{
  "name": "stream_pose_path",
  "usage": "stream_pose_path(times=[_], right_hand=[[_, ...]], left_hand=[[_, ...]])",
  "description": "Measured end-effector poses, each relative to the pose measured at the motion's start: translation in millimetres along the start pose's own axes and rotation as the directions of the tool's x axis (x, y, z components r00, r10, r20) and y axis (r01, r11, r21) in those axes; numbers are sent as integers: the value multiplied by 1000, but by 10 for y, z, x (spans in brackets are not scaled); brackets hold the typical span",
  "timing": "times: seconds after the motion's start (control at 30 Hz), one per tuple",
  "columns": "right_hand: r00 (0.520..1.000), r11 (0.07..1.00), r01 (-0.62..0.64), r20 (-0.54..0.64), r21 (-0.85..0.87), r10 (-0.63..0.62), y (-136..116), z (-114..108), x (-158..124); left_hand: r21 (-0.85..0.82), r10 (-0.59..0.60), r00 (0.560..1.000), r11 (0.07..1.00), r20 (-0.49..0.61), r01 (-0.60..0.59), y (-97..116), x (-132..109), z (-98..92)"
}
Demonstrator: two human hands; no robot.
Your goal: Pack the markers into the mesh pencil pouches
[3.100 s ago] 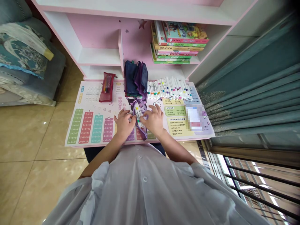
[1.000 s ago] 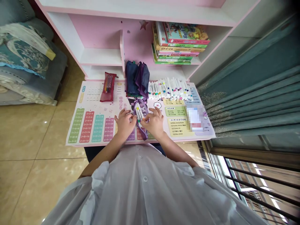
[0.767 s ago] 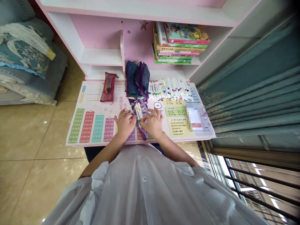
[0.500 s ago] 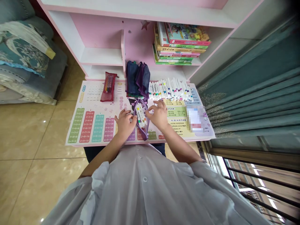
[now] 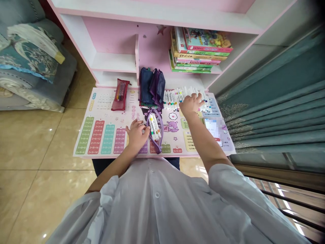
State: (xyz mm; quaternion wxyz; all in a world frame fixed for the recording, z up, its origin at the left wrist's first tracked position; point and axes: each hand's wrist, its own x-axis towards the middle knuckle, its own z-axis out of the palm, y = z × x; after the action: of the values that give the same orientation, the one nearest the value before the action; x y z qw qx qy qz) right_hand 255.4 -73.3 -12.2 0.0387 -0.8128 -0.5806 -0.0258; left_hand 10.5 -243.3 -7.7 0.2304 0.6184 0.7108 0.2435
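Note:
An open purple pencil pouch lies on the printed desk mat with several white markers inside. My left hand pinches the pouch's left edge, fingers curled. My right hand is stretched far forward over a row of white markers at the back of the desk. Its fingers curl down onto the markers near the row's right end. Whether they have closed on one is hidden.
A red mesh pencil case lies at the back left. Dark blue and purple pouches stand against the pink shelf unit. Stacked books fill the right shelf. Teal curtains hang at right; a sofa stands left.
My right hand left the purple pouch and reached forward and right to the marker row. My left hand stayed on the pouch edge. The view shifted slightly.

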Motion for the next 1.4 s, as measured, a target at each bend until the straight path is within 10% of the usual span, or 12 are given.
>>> stream_pose_path(times=[0.43, 0.97, 1.4], right_hand=[[998, 987, 12, -65, 157, -2, 21, -94, -116], [943, 675, 319, -156, 665, -292, -133, -270, -1642], [940, 823, 325, -64, 466, -335, -393, -144, -1823]], left_hand=[[-8, 12, 1000, 1000, -2, -12, -19, 0, 12], [10, 2, 1000, 1000, -31, -2, 34, -12, -5], [12, 7, 999, 1000, -32, -6, 57, -17, -3]])
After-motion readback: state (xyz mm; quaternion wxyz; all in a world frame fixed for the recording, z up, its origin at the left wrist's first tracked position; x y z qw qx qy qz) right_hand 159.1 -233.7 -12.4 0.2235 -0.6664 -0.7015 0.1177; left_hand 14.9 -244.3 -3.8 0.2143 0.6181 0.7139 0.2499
